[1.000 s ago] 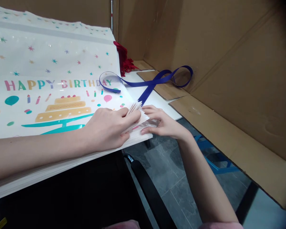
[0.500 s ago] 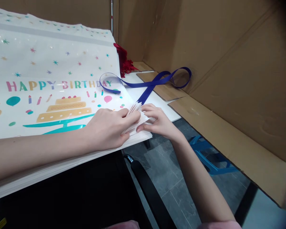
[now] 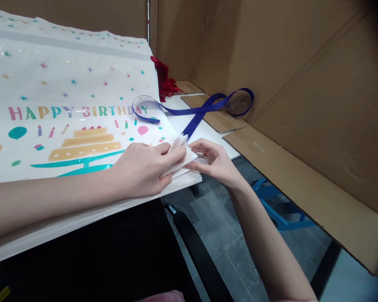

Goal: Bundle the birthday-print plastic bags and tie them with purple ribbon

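Note:
A stack of white printed bags or sheets point(image 3: 66, 90) with "HAPPY BIRTHDAY", a cake, balloons and stars lies at the left. My left hand point(image 3: 148, 167) is closed on a fanned bunch of white edges point(image 3: 178, 144) near the stack's right front corner, its forearm resting across the print. Just right of that bunch, my right hand point(image 3: 217, 161) is curved around the folded corner, thumb and fingers apart. Its thumb touches or nearly touches the sheets; some fingertips are hidden. A blue-purple ribbon point(image 3: 193, 126) runs behind the bunch and loops over the stack.
Red ribbon or fabric point(image 3: 164, 79) lies beyond the stack. Brown cardboard walls point(image 3: 286, 75) rise at the back and right, with a cardboard flap point(image 3: 302, 184) along the edge. Below are a black chair armrest point(image 3: 195, 251) and a blue plastic stool point(image 3: 277, 209) on grey tiles.
My right hand has shifted slightly right, and its thumb has drawn back toward the sheet edges. My left hand keeps its hold on the bunch.

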`<state>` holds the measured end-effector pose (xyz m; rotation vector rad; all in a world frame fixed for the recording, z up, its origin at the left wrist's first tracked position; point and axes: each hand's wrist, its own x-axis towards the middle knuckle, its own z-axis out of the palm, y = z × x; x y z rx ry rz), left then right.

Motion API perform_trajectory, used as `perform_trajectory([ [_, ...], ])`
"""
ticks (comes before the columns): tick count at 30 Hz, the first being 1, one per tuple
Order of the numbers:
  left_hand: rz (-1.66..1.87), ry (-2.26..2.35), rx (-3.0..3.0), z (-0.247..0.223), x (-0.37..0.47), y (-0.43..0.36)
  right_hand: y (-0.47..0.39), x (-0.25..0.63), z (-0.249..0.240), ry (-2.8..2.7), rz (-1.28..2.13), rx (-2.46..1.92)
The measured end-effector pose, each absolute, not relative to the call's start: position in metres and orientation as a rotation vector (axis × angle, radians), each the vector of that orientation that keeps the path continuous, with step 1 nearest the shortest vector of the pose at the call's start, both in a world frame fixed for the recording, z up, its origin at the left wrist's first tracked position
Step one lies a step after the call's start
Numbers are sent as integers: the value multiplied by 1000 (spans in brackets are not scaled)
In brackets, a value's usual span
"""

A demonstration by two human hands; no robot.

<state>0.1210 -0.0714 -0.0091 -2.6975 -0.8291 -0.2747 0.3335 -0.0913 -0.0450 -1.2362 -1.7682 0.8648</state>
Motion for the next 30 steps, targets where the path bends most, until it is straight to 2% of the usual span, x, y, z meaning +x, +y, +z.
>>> perform_trajectory([
  [6,-342,-777,-2694,-10,120,-70,-95,335,-38,-1646,1150,-1138],
  [10,-386,-728,-2664,-12,120,-69,-97,338,-39,-1618,1220,-1100],
  [18,-423,-668,-2641,-14,120,-67,-88,353,-45,-2068,727,-1168],
  [30,-485,-646,-2644,-16,120,-66,-81,348,-49,-2173,576,-1191],
])
